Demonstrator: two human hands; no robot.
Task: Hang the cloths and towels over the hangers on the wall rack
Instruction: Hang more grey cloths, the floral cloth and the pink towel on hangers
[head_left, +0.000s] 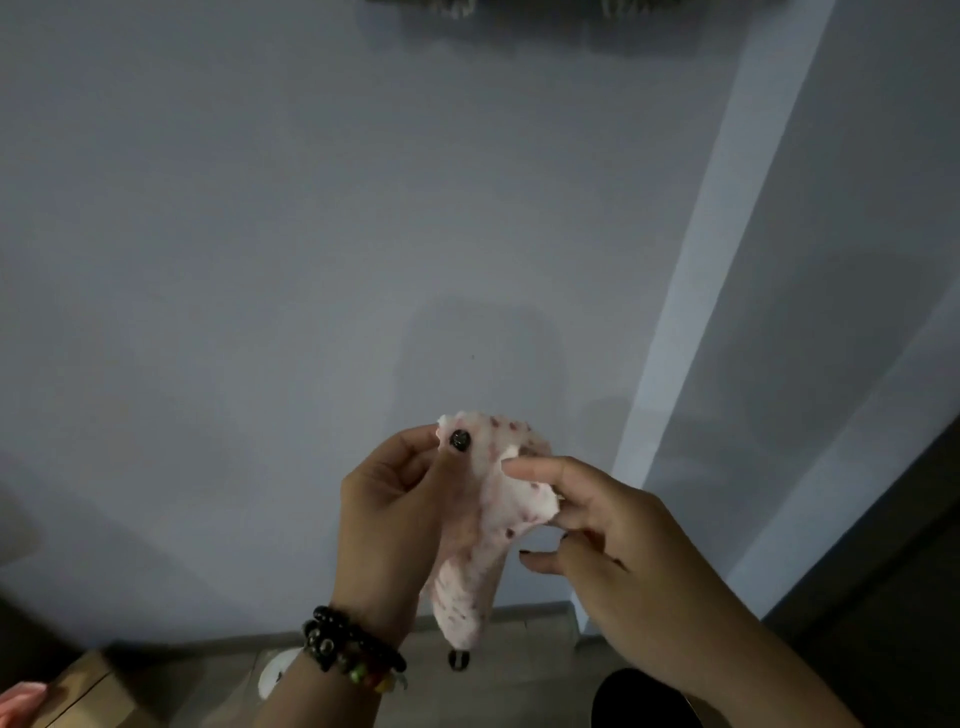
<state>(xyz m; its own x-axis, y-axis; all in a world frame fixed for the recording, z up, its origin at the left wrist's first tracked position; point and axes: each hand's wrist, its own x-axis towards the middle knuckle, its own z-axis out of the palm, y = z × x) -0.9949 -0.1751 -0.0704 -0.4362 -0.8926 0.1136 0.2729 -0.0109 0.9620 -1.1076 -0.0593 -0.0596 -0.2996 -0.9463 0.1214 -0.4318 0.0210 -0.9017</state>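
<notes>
Head view. Cloth (483, 519): small, thin, soft and limp, likely very light; bunches and droops under own weight, no stiffness, not fragile, little risk of slipping. Best taken by upper edge or two top corners and spread wide before draping. White to pale pink, scattered red-pink specks, crumpled at top, narrowing to hanging tail near floor line. Held mid-air before wall (311, 234), well below rack. Left hand (395, 514): thumb and fingers pinched on upper left edge of cloth; bead bracelets (353, 654) at wrist. Right hand (597, 530): close beside left, forefinger and thumb pinching right fold of cloth, other fingers loosely curled. Hung items (519, 6): only fringed lower edges visible at top of frame; hangers themselves out of view. Box (88, 686): brown, lower left, on floor. Judgement: cloth being opened out, not yet hung.
</notes>
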